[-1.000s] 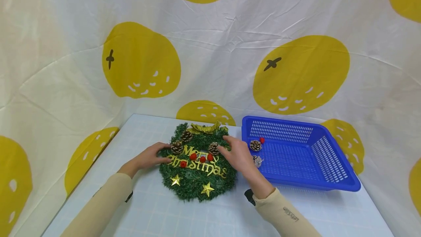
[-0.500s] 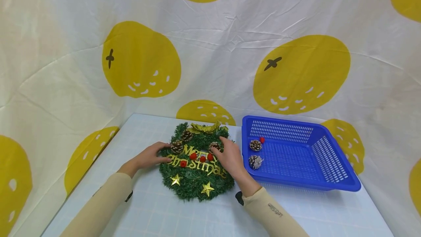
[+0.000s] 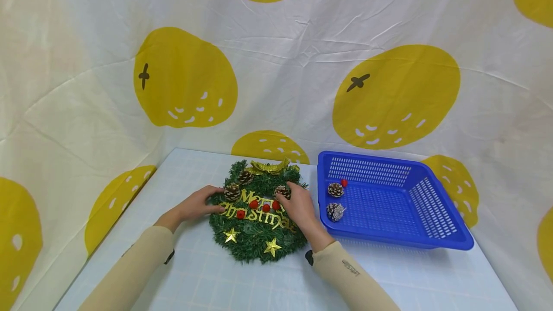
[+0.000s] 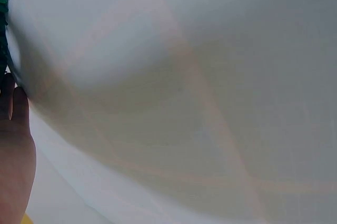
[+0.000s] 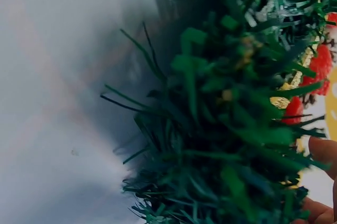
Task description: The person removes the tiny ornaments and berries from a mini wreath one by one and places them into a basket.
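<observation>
A green Christmas wreath (image 3: 252,241) lies on the table, with gold "Merry Christmas" lettering (image 3: 278,222), red balls (image 3: 254,204) and gold stars (image 3: 272,247) on it. My left hand (image 3: 196,205) holds its left rim, thumb by the lettering and fingers near a brown pine cone (image 3: 232,193). On the right side, my right hand (image 3: 300,208) pinches another pine cone (image 3: 282,192) between thumb and fingers, low over the greenery. In the right wrist view, the fingertips (image 5: 322,153) show at the right edge, and wreath needles (image 5: 210,129) hide the cone.
A blue plastic basket (image 3: 445,241) stands right of the wreath, holding two pine cones (image 3: 335,211) and a small red ball (image 3: 344,183). A gold bow (image 3: 268,168) tops the wreath. A fruit-print curtain (image 3: 285,85) hangs behind the pale table (image 3: 242,289).
My right hand has moved left, away from the basket, and closed on the pine cone at the wreath's right, which has shifted slightly. My left hand has stayed put.
</observation>
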Demonstrator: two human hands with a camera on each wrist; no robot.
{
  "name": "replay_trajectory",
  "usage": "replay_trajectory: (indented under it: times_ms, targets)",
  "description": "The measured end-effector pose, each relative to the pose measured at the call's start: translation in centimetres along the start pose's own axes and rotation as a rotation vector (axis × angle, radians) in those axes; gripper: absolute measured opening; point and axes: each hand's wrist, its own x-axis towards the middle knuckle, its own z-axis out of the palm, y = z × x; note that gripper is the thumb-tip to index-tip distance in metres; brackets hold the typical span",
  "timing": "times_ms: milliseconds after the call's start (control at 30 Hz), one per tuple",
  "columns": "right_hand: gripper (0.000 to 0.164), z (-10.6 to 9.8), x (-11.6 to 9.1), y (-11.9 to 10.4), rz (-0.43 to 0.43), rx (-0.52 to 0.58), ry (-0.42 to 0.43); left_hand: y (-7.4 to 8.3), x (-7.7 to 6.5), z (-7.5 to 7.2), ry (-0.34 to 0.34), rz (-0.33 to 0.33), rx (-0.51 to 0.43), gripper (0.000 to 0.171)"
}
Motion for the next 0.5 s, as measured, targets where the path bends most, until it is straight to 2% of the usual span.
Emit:
replay_trajectory:
  times_ms: [500]
  targets:
    - [0.053,0.57,0.51,0.52,-0.019,-0.009,-0.014,-0.3,0.14,0.12,-0.003,-0.01,-0.006,0.067]
